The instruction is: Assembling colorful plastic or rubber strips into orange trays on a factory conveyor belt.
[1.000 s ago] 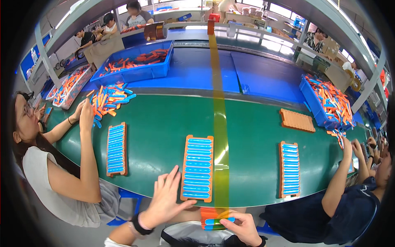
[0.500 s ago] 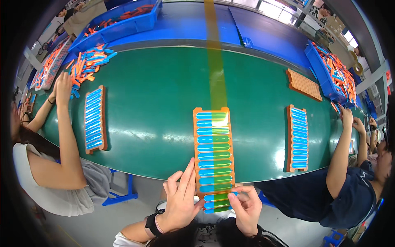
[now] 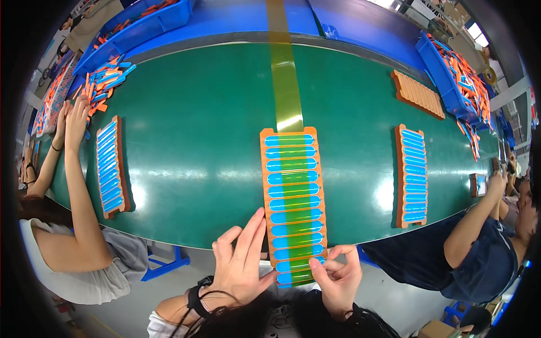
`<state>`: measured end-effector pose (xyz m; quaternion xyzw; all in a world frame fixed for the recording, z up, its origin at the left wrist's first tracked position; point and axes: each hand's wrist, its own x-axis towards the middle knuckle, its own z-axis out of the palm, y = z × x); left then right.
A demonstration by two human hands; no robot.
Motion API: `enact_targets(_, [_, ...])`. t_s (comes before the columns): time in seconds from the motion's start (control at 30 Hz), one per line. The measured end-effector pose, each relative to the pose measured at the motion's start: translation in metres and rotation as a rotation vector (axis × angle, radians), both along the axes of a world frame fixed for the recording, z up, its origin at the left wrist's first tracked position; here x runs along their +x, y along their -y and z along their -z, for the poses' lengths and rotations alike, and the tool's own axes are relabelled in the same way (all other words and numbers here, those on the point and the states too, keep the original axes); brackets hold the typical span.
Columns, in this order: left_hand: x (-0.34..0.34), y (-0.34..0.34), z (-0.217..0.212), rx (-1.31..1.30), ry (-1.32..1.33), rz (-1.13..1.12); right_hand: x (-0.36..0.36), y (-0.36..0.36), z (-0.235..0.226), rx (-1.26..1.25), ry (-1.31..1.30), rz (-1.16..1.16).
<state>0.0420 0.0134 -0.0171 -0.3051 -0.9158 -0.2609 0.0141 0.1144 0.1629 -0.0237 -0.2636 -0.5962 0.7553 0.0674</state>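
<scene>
An orange slotted tray [image 3: 264, 186] lies lengthwise before me, with a row of blue round-ended strips [image 3: 276, 205] across it. A see-through yellow tape [image 3: 287, 84] runs from the far side down over the middle of the strips. My left hand [image 3: 239, 262] lies along the tray's left edge, fingers stretched, its thumb by the near end. At the near right corner my right hand [image 3: 339, 276] is closed, thumb pressing the right end of a blue strip [image 3: 317, 260]. Its other fingertips are partly hidden. The nearest strips sit slightly out of line with the rest.
Filled trays stand left [image 3: 111, 169] and right [image 3: 413, 174]; an unfilled orange tray [image 3: 418, 94] lies far right. Blue bins [image 3: 143, 28] and loose orange and blue pieces [image 3: 104, 81] are beyond. Co-workers sit at both sides of the green table [image 3: 191, 141].
The tape now crosses the strips' middle instead of their right half. Fewer strips show out of line at the near end. My right hand stays at the near right corner, still pinching.
</scene>
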Motion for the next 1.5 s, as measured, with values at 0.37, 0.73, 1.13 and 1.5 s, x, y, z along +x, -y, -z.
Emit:
enact_targets(0.37, [-0.035,0.017,0.006,-0.051,-0.526,0.637,-0.005,0.002,-0.004,0.018,0.021,0.051])
enact_targets(0.73, [-0.034,0.019,0.001,0.005,-0.517,0.638,-0.031,-0.031,-0.042,0.307,-0.143,-0.312])
enact_targets(1.13, [-0.029,0.017,-0.007,-0.027,-0.606,0.604,-0.053,-0.024,-0.069,0.690,0.043,-0.529])
enact_targets(1.5, [-0.112,-0.013,-0.073,0.250,0.356,0.314,-0.063,-0.014,-0.073,0.895,0.003,-0.692])
